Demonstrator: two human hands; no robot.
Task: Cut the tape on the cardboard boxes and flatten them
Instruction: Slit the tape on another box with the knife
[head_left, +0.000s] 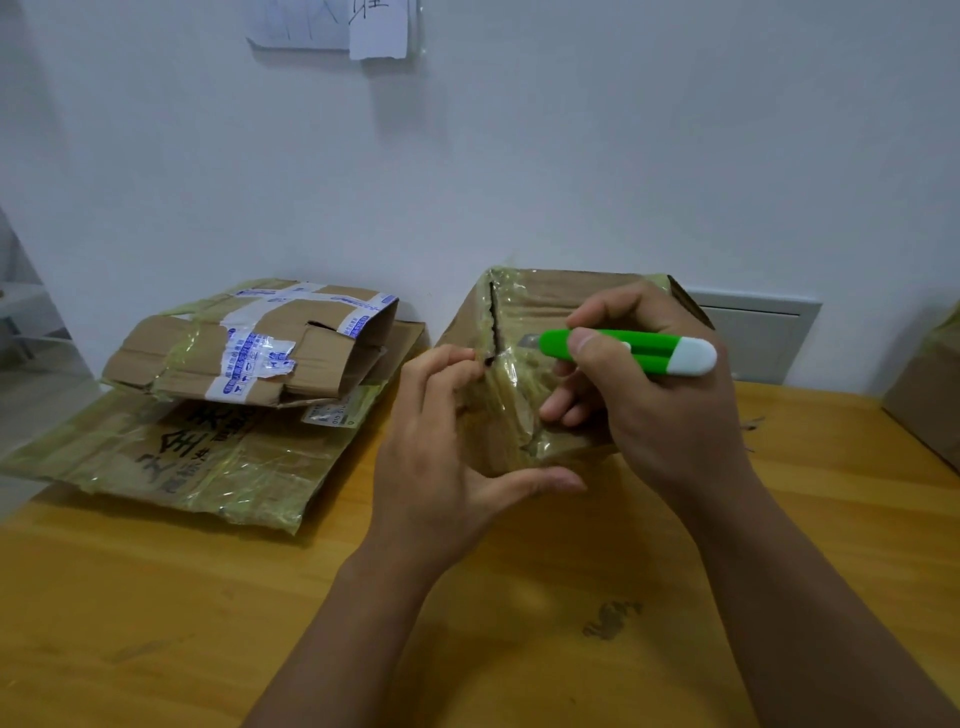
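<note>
Cardboard, wrapped in glossy clear tape, forms the box (524, 364) that is stood on the wooden tabletop (156, 613) near the wall. A dark slit is seen along its taped seam. The box is held by the left hand (441, 452), thumb under its near edge and fingers curled at the slit. A green utility knife (628, 353) is gripped by the right hand (654, 395), its blade end laid against the tape beside the slit. Flattened boxes (208, 410) are stacked to the left.
</note>
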